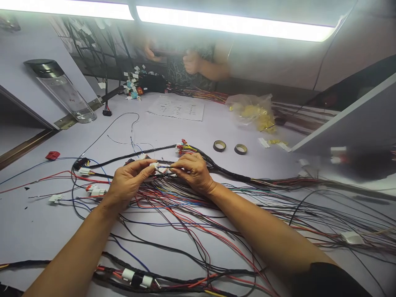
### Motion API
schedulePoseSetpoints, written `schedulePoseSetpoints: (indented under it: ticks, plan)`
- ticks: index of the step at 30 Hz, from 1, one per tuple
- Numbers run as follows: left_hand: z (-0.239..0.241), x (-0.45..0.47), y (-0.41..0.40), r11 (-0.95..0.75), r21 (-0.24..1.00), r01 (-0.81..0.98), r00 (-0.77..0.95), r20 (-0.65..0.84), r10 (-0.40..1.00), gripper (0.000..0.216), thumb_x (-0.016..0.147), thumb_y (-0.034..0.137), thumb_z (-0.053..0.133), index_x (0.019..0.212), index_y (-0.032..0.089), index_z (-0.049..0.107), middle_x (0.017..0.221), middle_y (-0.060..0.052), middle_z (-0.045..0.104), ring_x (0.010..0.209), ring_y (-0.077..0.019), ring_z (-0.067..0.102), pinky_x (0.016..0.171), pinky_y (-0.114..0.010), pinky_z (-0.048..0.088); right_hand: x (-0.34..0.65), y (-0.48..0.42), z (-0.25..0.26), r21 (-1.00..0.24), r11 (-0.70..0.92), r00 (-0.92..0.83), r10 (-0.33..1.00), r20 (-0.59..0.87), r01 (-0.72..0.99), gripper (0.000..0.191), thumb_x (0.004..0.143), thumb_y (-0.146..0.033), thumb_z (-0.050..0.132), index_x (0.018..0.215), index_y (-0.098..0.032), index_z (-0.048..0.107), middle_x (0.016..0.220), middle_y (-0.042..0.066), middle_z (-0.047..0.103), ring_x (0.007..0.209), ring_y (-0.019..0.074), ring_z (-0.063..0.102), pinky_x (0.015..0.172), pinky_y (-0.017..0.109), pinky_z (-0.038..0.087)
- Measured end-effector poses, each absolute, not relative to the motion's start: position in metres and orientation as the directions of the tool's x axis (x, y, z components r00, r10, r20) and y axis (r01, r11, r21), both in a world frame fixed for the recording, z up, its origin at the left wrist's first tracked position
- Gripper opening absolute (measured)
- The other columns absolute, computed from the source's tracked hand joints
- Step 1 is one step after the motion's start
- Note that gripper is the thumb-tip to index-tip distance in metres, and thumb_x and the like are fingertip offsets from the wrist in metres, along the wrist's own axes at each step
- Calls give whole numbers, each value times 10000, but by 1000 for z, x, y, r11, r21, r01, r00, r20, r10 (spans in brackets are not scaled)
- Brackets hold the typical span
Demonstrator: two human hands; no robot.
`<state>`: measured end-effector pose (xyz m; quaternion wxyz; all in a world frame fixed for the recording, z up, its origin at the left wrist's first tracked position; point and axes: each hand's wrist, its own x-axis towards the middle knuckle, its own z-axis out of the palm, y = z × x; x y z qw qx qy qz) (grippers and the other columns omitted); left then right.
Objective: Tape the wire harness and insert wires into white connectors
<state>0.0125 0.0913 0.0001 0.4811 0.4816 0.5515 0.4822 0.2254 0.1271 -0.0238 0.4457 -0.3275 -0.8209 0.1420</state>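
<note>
Near the middle of the table, my left hand (131,180) pinches a small white plug connector (154,165) between thumb and fingertips. Just to its right, my right hand (193,171) has its fingers closed on thin wires (165,166) that run to the connector. How far the wires sit inside it is too small to tell. Beneath both hands spreads a bundle of loose red, black, blue and white wires (185,218). A black-taped harness branch (229,172) passes behind my right hand, with a white connector block (179,148) at its end.
Two black tape rolls (219,145) lie behind the hands. Farther back are a printed sheet (176,108) and a plastic bag of yellow parts (253,111). A glass bottle (66,93) stands at the left. Another person's hands (192,62) show across the table. A lamp (235,24) hangs overhead.
</note>
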Motion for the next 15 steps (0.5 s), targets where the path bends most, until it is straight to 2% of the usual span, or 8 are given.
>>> schedulePoseSetpoints:
  ticks: [4,7,11,15]
  plan:
    - [-2,13,91,59,994,89,-77,-53,996,356,689,390,781,982,192,744,864,-49,716,759,-153,646,782,-289,538,226,128,-25,-526,728,-406,684,606,440,208,928,-364,583,916,-210,723,840,8,696,792,123,617,824,296,344]
    - [0,14,92,-2,988,151,-72,13,997,417,721,386,756,1080,177,716,946,-74,719,847,-181,657,864,-340,525,225,129,-27,-527,712,-403,699,590,464,193,925,-352,590,913,-210,720,839,7,688,808,126,619,835,294,354]
    - [20,9,89,-228,946,230,-163,269,949,485,764,348,723,1214,185,642,1079,-85,701,987,-189,646,973,-377,482,223,131,-32,-548,686,-356,722,593,478,138,900,-310,628,890,-206,719,842,7,687,825,133,627,846,292,372]
    - [60,-8,68,-371,879,299,-315,458,831,327,801,342,685,1084,179,694,1008,-60,717,958,-189,667,992,-416,491,220,133,-28,-556,621,-400,783,476,552,98,880,-263,645,914,-222,727,888,9,713,863,147,642,841,285,414]
